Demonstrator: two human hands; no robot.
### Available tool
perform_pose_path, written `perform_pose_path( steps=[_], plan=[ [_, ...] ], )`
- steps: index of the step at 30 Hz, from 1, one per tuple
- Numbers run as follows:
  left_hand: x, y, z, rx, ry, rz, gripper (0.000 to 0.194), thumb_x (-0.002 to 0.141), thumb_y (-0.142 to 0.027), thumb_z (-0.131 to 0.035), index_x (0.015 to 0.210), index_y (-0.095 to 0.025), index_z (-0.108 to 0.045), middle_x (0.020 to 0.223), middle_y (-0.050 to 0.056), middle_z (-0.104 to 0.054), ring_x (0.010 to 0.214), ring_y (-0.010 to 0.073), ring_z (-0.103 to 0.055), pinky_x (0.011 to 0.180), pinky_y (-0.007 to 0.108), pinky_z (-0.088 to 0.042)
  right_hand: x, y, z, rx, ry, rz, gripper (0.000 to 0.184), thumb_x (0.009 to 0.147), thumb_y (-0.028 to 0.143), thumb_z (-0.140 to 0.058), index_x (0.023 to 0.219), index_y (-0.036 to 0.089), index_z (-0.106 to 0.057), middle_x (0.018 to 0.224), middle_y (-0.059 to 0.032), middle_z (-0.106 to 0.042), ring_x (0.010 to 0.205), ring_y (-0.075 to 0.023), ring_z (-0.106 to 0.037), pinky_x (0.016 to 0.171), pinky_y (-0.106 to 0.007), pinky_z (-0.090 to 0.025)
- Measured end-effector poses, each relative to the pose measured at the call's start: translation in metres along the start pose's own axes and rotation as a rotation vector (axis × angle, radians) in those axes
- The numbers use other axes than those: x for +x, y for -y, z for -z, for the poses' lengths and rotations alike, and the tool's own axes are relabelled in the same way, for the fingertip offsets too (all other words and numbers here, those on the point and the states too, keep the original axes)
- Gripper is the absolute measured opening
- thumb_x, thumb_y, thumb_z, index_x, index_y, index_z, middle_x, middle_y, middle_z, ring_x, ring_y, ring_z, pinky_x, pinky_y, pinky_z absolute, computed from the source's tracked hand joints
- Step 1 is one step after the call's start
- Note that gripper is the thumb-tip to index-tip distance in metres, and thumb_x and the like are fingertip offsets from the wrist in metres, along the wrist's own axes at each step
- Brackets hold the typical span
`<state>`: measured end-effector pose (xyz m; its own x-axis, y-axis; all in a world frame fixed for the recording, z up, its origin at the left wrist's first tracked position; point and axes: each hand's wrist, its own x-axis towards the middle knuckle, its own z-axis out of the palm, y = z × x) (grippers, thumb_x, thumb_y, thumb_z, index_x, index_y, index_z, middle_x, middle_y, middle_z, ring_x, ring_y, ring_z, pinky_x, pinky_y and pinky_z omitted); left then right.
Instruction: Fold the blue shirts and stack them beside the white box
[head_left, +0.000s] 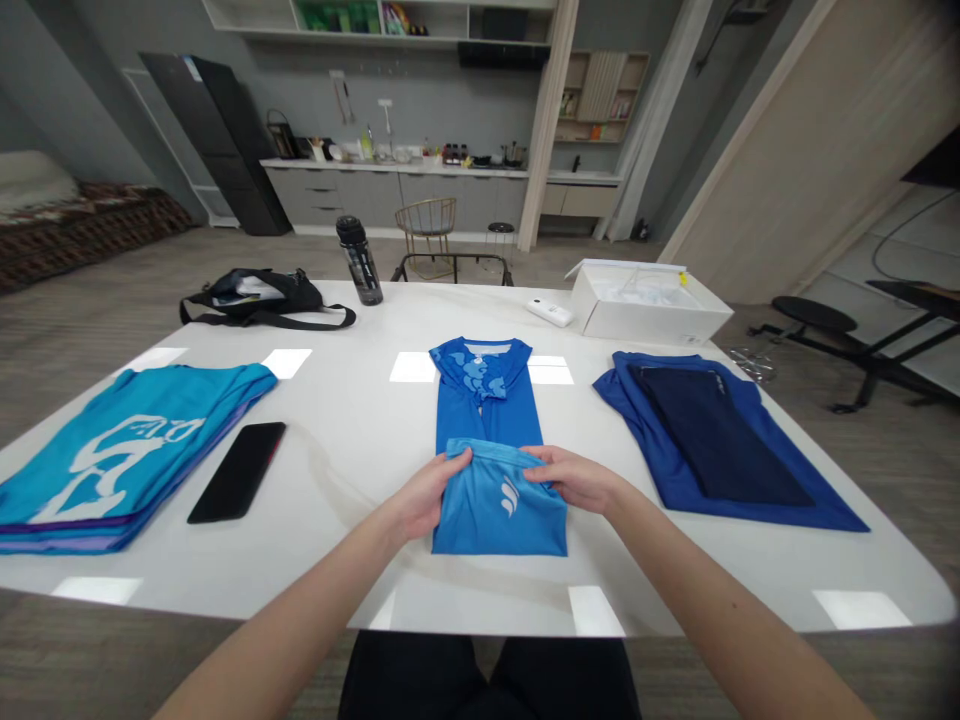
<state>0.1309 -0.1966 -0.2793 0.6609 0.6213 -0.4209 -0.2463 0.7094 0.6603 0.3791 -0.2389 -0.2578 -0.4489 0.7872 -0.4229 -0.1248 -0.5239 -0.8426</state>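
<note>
A blue shirt lies in front of me on the white table, its collar and patterned sleeves at the far end. Its lower part is folded up toward the collar, showing a lighter blue panel with a small white logo. At the left end of the folded hem is my left hand, thumb on top and fingers under the cloth. My right hand pinches the same hem at its right end. Both hands are closed on the fabric; the fingers beneath it are hidden.
Folded turquoise shirts and a black phone lie on the left. Dark blue folded clothes rest on the right. Farther back are a black waist bag, a bottle, a white device and an open white box.
</note>
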Motion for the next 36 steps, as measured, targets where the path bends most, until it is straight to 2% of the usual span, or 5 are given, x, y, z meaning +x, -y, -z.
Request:
perform_pose_path(
  steps=[6, 12, 19, 25, 36],
  plan=[
    [0.017, -0.013, 0.004, -0.058, 0.047, 0.091, 0.047, 0.092, -0.042, -0.065, 0.124, -0.008, -0.065, 0.122, 0.022, -0.070, 0.112, 0.0338, -0.069, 0.102, 0.048, -0.053, 0.013, 0.004, 0.012, 0.068, -0.081, -0.011, 0.033, 0.078, 0.035, -0.082, 0.104, 0.016, -0.074, 0.095, -0.0049, -0.076, 0.076, -0.0131, -0.069, 0.071, -0.022, -0.054],
    [0.052, -0.068, -0.006, -0.057, 0.061, 0.132, 0.047, 0.099, -0.040, -0.053, 0.127, -0.003, -0.063, 0.116, 0.021, -0.073, 0.107, 0.0300, -0.071, 0.104, 0.045, -0.051, 0.044, 0.049, 0.028, 0.147, -0.180, 0.044, 0.026, 0.081, 0.028, -0.077, 0.104, 0.018, -0.073, 0.096, -0.0048, -0.076, 0.077, -0.0151, -0.071, 0.070, -0.024, -0.057],
    [0.130, -0.137, -0.009, -0.043, 0.070, 0.068, 0.048, 0.102, -0.040, -0.045, 0.129, -0.004, -0.061, 0.113, 0.019, -0.074, 0.104, 0.0273, -0.073, 0.100, 0.041, -0.054, 0.118, 0.114, 0.082, 0.167, -0.310, 0.115, 0.031, 0.079, 0.009, -0.064, 0.107, 0.021, -0.071, 0.094, -0.0019, -0.077, 0.076, -0.0152, -0.071, 0.069, -0.024, -0.058],
    [0.206, -0.171, 0.018, 0.031, -0.066, -0.017, 0.041, 0.102, -0.034, -0.042, 0.120, -0.006, -0.064, 0.103, 0.017, -0.076, 0.093, 0.0247, -0.074, 0.089, 0.039, -0.059, 0.191, 0.144, 0.125, 0.062, -0.395, 0.159, 0.031, 0.078, 0.006, -0.059, 0.104, 0.016, -0.072, 0.090, -0.0038, -0.077, 0.076, -0.0151, -0.071, 0.073, -0.025, -0.058],
    [0.276, -0.180, 0.082, 0.970, -0.540, -0.582, 0.018, 0.091, -0.028, -0.056, 0.092, -0.017, -0.070, 0.090, 0.008, -0.073, 0.100, 0.0259, -0.067, 0.093, 0.038, -0.051, 0.261, 0.129, 0.153, -0.958, -0.881, 0.434, 0.024, 0.089, 0.019, -0.056, 0.105, 0.021, -0.073, 0.109, -0.0046, -0.075, 0.105, -0.0202, -0.066, 0.098, -0.033, -0.047]
  ],
)
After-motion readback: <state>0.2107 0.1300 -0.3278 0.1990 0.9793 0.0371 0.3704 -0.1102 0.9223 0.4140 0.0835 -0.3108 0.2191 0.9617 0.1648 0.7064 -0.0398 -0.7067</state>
